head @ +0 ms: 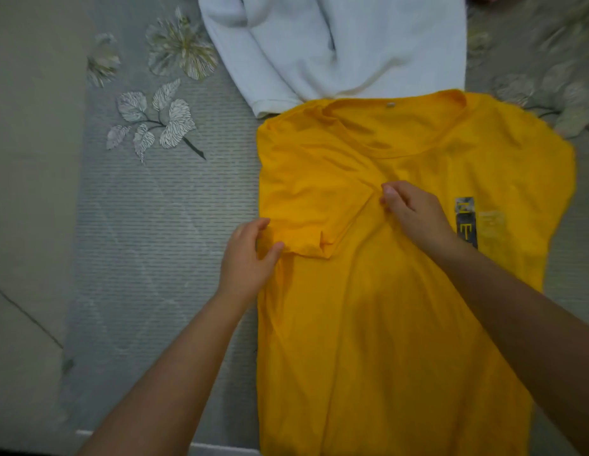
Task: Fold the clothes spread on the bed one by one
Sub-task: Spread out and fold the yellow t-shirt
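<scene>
Fingers [270,250] of the left hand [245,261] pinch the folded-in sleeve's hem; the right hand [413,212] pins the yellow T-shirt [368,324] flat on the bed [155,225]. Limp, light fabric: best gripped at seams.

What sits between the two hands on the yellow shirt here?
In the head view, only the folded-in sleeve of the yellow T-shirt lies between the left hand and right hand; nothing else is there.

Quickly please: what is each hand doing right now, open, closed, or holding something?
Left hand: closed, pinching the folded-in sleeve of the yellow T-shirt.
Right hand: closed, pinching the shirt's chest fabric.
</scene>
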